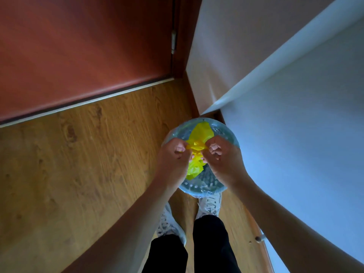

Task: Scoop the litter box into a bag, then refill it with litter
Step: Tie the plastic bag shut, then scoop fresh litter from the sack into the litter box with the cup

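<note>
A yellow plastic bag (201,133) hangs over a round bin (226,133) lined with clear bluish plastic, standing on the wooden floor just ahead of my feet. My left hand (174,154) and my right hand (221,156) are both closed on the bag's gathered top, one on each side, with the twisted yellow plastic stretched between them. Part of the bag shows above the hands and part below them. No litter box, scoop or litter is in view.
A reddish-brown door (84,46) with a metal hinge (173,42) fills the upper left. White walls (295,125) form a corner to the right, close behind the bin. Wooden floor (69,164) spreads to the left. My white shoes (209,202) stand right behind the bin.
</note>
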Demonstrator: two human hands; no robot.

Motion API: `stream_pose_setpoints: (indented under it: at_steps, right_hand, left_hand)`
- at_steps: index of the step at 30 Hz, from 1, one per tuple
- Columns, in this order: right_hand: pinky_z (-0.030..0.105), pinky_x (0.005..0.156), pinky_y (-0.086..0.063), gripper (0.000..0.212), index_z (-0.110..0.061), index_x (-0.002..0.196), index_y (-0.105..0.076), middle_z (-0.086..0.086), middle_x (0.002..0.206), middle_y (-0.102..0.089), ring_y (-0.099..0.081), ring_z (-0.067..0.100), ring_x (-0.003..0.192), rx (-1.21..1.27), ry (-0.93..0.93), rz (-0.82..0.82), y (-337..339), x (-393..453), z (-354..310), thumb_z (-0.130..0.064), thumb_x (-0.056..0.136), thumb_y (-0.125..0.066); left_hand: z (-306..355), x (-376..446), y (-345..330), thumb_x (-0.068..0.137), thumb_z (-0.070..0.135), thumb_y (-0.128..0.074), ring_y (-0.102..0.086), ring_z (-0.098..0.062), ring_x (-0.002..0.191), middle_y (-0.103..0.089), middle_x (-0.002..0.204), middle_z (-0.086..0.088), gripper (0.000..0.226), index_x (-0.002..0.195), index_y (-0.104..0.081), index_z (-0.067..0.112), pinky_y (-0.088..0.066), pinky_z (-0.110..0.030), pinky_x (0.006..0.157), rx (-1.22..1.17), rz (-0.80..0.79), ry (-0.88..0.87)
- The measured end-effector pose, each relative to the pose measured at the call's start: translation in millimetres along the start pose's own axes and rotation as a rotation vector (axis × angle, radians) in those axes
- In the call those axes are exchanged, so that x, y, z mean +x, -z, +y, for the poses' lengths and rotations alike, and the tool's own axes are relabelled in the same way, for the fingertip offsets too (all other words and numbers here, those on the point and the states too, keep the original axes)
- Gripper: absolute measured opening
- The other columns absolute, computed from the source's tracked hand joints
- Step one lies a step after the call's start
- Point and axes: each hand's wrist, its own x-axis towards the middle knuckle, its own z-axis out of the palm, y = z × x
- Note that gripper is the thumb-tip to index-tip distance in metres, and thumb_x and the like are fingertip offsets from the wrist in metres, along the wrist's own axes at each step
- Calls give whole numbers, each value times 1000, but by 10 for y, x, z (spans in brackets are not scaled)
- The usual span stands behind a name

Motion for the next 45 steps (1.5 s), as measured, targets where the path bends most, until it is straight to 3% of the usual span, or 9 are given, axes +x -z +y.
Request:
stream_pose_setpoints:
  at_steps: [6,11,17,20,23,25,29,36,45]
  right_hand:
    - [47,77,-59,17,-28,79,-60,0,73,-71,-72,14,72,19,-175,-170,-148,-2,102,-14,89,-64]
    - [43,85,-58,15,-23,105,-63,1,93,-71,-71,12,85,35,-162,-229,-73,89,74,-15,92,-59]
    - [40,85,-58,18,-24,110,-62,-4,104,-69,-68,11,95,-54,-144,-201,182,131,-28,-20,94,-58]
    - [35,84,-58,18,-24,111,-63,-7,104,-69,-67,8,94,-108,-109,-172,342,94,-163,-21,93,-59]
    - [16,81,-53,16,-26,108,-63,-11,101,-68,-63,-3,90,-171,-48,-158,535,18,-403,-20,93,-60]
    - [7,77,-45,14,-30,105,-60,-13,100,-66,-61,-6,90,-216,5,-186,684,-71,-644,-22,94,-59]
    - [6,78,-42,18,-26,111,-61,-10,104,-65,-61,-1,94,-285,70,-270,987,-274,-1302,-23,93,-61]
    - [25,89,-50,28,-21,120,-58,-2,116,-63,-60,10,106,-374,229,-319,1702,-895,-2878,-29,93,-61]
    - [21,89,-40,34,-24,126,-55,-2,119,-58,-52,9,104,-591,467,-293,2413,-1839,-4509,-32,93,-59]
  left_hand:
    - [-149,84,99,94,11,-63,-74,-23,87,-70,89,-4,8,94,-63,19,-59,-50,88,35,-39,199]
    - [-95,87,237,96,16,-62,-72,-18,91,-72,96,-5,13,108,-65,13,-58,-43,91,35,-13,200]
    - [-48,-6,333,95,20,-60,-69,-15,94,-72,94,1,9,92,-64,27,-58,-41,90,112,-18,149]
    - [39,-108,373,97,24,-59,-67,-14,99,-71,103,2,6,98,-64,26,-56,-38,92,145,-24,121]
    - [256,-254,453,99,26,-58,-65,-8,97,-69,112,4,17,112,-66,18,-52,-21,82,195,-28,53]
    - [480,-406,536,100,27,-57,-61,0,93,-67,113,6,23,118,-65,16,-47,-14,75,233,-38,-8]
    - [1059,-767,785,100,27,-57,-57,6,89,-65,111,7,20,116,-64,18,-44,-12,69,292,-49,-80]
    - [2348,-1648,1498,98,36,-57,-61,-17,117,-65,128,1,30,122,-63,19,-43,-27,101,540,-30,-203]
    - [3391,-3228,2130,92,52,-50,-54,-27,118,-57,128,-7,52,131,-55,19,-42,-41,102,725,147,-396]
